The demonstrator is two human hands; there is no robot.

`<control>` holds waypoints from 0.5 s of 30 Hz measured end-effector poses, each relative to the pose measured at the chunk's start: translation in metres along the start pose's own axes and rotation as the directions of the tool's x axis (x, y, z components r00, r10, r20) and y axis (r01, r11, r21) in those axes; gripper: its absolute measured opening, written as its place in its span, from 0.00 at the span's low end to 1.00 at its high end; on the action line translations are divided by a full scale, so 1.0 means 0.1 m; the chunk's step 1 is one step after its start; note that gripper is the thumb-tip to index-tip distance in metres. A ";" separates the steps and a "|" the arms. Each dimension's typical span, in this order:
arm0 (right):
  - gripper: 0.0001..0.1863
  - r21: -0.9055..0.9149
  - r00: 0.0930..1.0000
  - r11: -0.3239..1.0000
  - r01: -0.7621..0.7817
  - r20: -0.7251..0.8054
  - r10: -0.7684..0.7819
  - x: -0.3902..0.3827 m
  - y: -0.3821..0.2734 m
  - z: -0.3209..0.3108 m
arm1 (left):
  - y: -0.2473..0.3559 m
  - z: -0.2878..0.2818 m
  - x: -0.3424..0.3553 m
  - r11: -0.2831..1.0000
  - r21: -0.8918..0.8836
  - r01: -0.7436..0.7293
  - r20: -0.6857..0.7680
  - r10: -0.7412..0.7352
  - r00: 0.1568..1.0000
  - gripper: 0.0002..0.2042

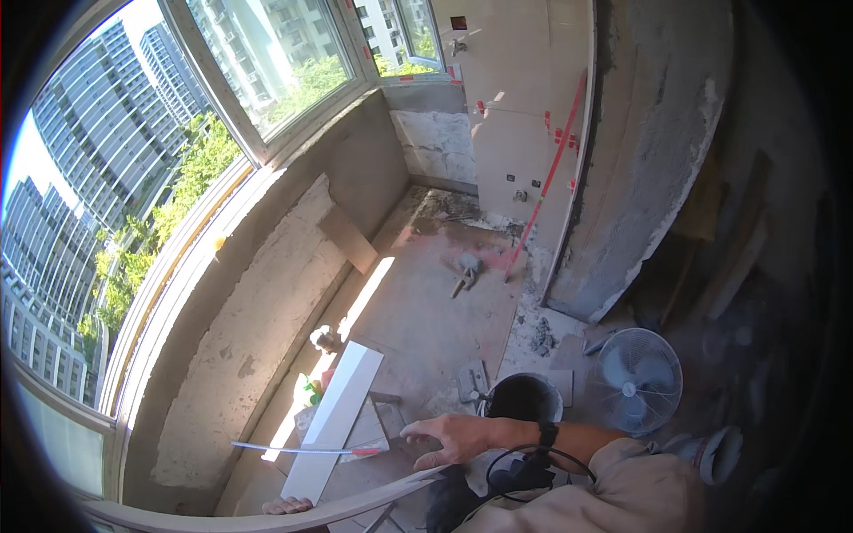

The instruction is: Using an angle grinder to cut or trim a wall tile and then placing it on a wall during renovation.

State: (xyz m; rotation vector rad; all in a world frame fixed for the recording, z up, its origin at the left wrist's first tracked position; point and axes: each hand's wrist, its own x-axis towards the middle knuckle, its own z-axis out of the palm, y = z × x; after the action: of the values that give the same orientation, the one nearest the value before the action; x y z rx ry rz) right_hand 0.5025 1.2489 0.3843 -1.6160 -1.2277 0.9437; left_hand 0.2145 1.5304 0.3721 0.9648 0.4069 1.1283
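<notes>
A long white strip of tile or board (pixel 342 404) slants across a low stand (pixel 365 434). At its near end the curled fingers of my left hand (pixel 287 505) are closed at the edge, the rest hidden behind a pale curved band. Across the strip lies a thin pale blue rod (pixel 289 449) with a red end. My right hand (pixel 450 437) reaches in from the right, just beyond the rod's red end, with its fingers apart and nothing in them. A black watch (pixel 548 434) is on that wrist.
Past my right arm stand a black bucket (pixel 525 397), a trowel (pixel 473 380) and a round fan (pixel 636 380). Tools (pixel 465 272) lie farther out on the dusty floor. A red bar (pixel 548 182) leans on the tiled wall; a board (pixel 348 240) leans under the windows.
</notes>
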 end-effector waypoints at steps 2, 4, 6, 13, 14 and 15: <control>0.44 0.043 0.995 0.995 -0.088 -0.040 0.090 0.20 0.32 -0.08 | -0.28 0.02 0.33 0.992 -0.094 0.078 0.080 -0.071 0.994 0.26; 0.44 0.140 0.973 0.966 -0.216 -0.052 0.225 0.21 0.38 -0.22 | -0.49 0.14 0.66 0.965 -0.199 0.174 0.243 -0.123 0.962 0.26; 0.45 0.140 0.974 0.969 -0.202 -0.071 0.214 0.38 0.20 -0.33 | -0.67 0.20 1.14 0.906 -0.282 0.315 0.508 -0.138 0.850 0.26; 0.47 -0.080 0.994 0.997 -0.024 -0.110 0.015 1.39 -0.16 -1.02 | -1.53 1.38 2.18 0.850 -0.454 0.268 0.447 -0.043 0.894 0.21; 0.45 -0.110 0.994 0.994 0.019 -0.108 -0.031 1.53 -0.15 -1.14 | -1.67 1.52 2.32 0.827 -0.474 0.302 0.530 -0.006 0.848 0.20; 0.44 -0.139 0.992 0.988 0.063 -0.104 -0.077 1.66 -0.12 -1.28 | -1.81 1.66 2.46 0.805 -0.488 0.337 0.607 0.036 0.794 0.19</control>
State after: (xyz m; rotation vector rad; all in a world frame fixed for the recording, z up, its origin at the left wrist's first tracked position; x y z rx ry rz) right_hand 0.6545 1.3870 0.4273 -1.6953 -1.2871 0.7316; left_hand 0.5371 1.6590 0.3606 0.6638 -0.3633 0.6638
